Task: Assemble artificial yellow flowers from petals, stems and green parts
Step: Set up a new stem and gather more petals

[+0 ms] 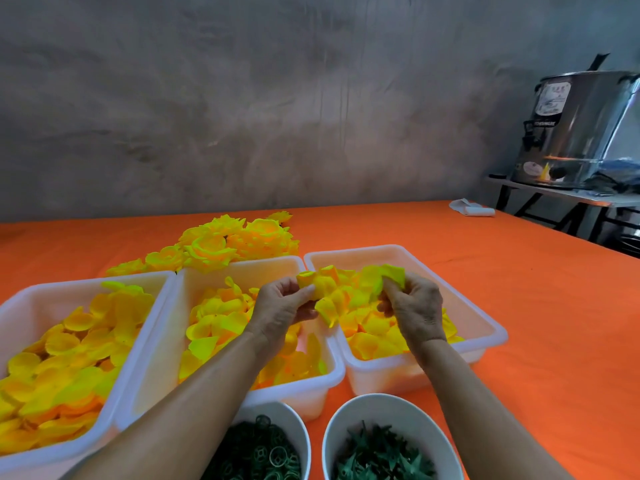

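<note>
We note an orange table (519,306) carrying three white bins of loose yellow petals: the left bin (20,306), the middle bin (277,393) and the right bin (485,323) stand side by side, their walls touching or nearly so. Behind them lies a pile of finished flowers (239,239). Nearest us stand two white bowls, the ring bowl (294,424) holding dark green ring pieces and the calyx bowl (346,420) holding green star-shaped parts. Over the gap between the middle and right bins, the left hand (280,306) pinches a partly built flower (317,282), fingers curled round it, while the right hand (415,306) grips a petal layer (391,275) just beside it. We cannot tell whether a stem is present. In our judgement, the risks are misaligned layers from loose pinching, and petals dropped into the wrong bin, since the work is held above two.
</note>
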`<action>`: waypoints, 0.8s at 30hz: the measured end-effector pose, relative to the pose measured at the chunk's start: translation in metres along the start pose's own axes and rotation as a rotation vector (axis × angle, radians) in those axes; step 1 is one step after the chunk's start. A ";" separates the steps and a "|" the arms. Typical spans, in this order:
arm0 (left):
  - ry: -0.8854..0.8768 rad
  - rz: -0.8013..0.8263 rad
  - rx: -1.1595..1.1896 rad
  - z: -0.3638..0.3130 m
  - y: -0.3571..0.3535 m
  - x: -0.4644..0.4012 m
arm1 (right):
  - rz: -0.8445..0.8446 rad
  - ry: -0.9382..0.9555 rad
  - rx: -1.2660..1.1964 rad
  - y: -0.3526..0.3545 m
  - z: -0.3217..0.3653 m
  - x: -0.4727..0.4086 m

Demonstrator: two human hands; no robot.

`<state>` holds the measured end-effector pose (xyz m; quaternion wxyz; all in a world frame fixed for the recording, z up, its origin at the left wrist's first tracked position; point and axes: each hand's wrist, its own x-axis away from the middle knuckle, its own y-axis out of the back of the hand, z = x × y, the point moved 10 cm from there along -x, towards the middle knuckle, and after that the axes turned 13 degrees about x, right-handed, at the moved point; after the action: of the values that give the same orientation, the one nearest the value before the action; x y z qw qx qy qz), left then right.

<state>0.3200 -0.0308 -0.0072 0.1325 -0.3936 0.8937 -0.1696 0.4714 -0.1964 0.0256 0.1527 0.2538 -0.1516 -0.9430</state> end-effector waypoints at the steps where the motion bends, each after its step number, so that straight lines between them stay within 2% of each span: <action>1: 0.000 -0.014 0.013 0.000 0.002 -0.001 | -0.027 -0.079 -0.085 0.003 -0.009 0.000; 4: -0.011 -0.032 0.044 -0.001 0.005 -0.001 | -0.066 -0.204 -0.225 0.006 -0.027 0.000; 7: -0.030 -0.025 0.105 -0.005 0.005 -0.001 | -0.114 -0.248 -0.236 0.010 -0.037 -0.001; 11: -0.014 0.040 0.146 -0.005 -0.003 -0.001 | 0.014 -0.193 -0.140 -0.005 -0.030 -0.003; 14: 0.002 0.069 0.158 -0.005 -0.007 0.000 | 0.034 -0.166 -0.070 -0.007 -0.028 -0.003; 19: 0.013 0.091 0.173 -0.005 -0.009 0.002 | 0.110 -0.105 0.224 -0.012 -0.025 -0.002; 21: 0.017 0.102 0.178 -0.004 -0.010 0.003 | 0.155 -0.123 0.247 -0.016 -0.026 -0.001; 24: 0.025 0.117 0.187 -0.004 -0.012 0.003 | 0.085 -0.065 0.169 -0.008 -0.014 -0.004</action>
<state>0.3242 -0.0400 0.0007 0.1671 -0.3246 0.8970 -0.2494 0.4804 -0.1909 0.0127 0.1655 0.2283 -0.2459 -0.9274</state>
